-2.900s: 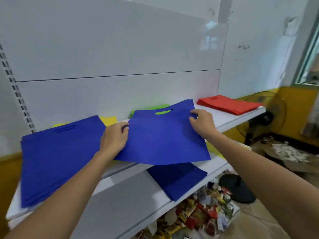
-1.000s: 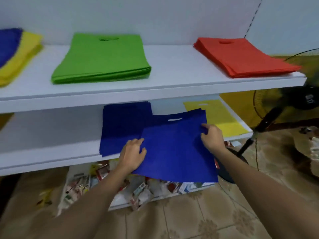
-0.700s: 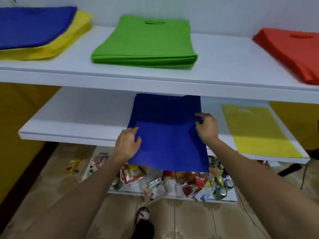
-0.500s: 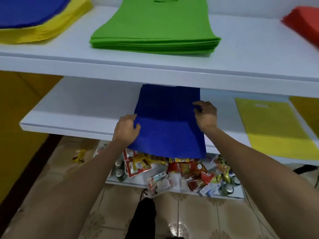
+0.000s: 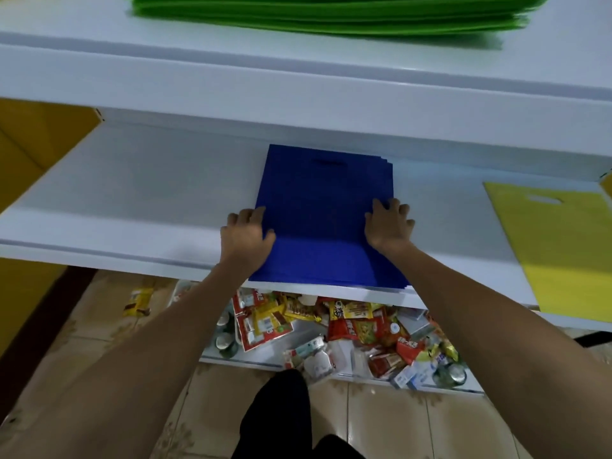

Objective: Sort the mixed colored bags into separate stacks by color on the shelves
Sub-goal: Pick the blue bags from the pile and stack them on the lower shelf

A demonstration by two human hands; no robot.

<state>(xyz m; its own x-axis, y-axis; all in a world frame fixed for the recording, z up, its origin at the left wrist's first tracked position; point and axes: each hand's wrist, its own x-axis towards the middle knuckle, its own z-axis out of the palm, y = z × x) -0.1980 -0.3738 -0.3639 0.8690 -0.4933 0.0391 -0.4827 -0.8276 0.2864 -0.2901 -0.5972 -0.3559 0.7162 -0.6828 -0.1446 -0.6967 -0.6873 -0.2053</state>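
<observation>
Shelves: upper shelf (image 5: 298, 91) across the top of view, lower shelf (image 5: 132, 200) under it, both white.
snack packets (image 5: 347, 326): messy pile way down on the bottom board, nothing to do w/ the sort.
green stack (image 5: 331, 14): on the upper shelf, only its front edge in shot, looks tidy.
blue stack (image 5: 324, 193): flat on the lower shelf, about mid, front edge right at the lip. ~3 s ago the top bag was up at the upper shelf in both hands, and half a sec ago it was still being slid in. Now it's down on the pile, edges nearly lined up, a few corners fanned at back right.
yellow bag (image 5: 563, 246): single one, same shelf, well apart to the right.
left hand (image 5: 246, 235): at the stack's left edge, thumb on top, fingers loose, not clamped on anything afaict.
right hand (image 5: 387, 226): fingers spread flat on the right edge, pressing, no grip.
next bag: imo this blue one's placed, just getting squared up. Prob back to the blue-on-yellow pile seen up top left a moment ago.
</observation>
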